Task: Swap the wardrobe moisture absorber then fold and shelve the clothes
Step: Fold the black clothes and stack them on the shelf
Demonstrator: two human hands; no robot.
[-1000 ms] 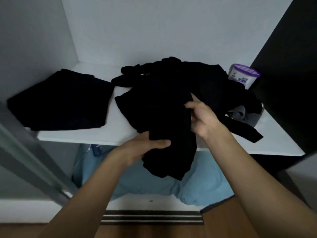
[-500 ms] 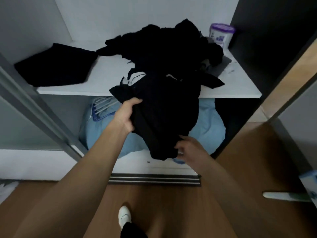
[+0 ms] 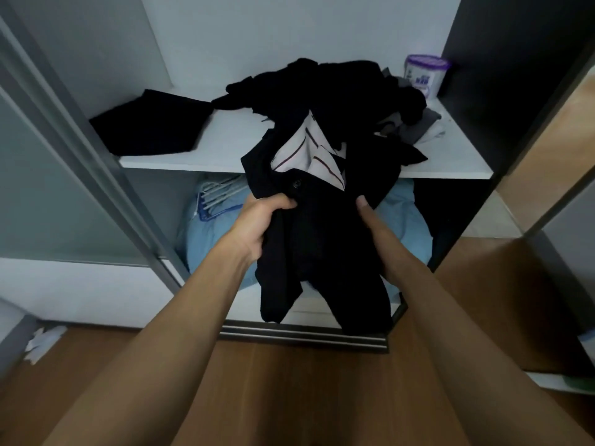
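Note:
A black garment (image 3: pixel 322 226) with a striped white lining and a button hangs in front of the white shelf (image 3: pixel 225 146). My left hand (image 3: pixel 260 220) grips its left side, and my right hand (image 3: pixel 370 217) holds its right side. Its legs dangle below my hands. Behind it a heap of dark clothes (image 3: pixel 325 88) lies on the shelf. A folded black garment (image 3: pixel 151 123) rests at the shelf's left. The moisture absorber (image 3: pixel 425 74), a white tub with a purple lid, stands at the back right corner.
Grey and white clothes (image 3: pixel 425 127) lie at the pile's right edge. Below the shelf sit a light blue bundle (image 3: pixel 409 220) and blue hangers (image 3: pixel 215 197). A sliding door frame (image 3: pixel 106 175) runs at the left, a dark panel (image 3: pixel 502 75) at the right. Wooden floor (image 3: pixel 289 381) lies below.
I have stepped back and pulled the black garment off the pile and out past the shelf edge. My right hand moved from its bottom hem up to its right side; the lining shows.

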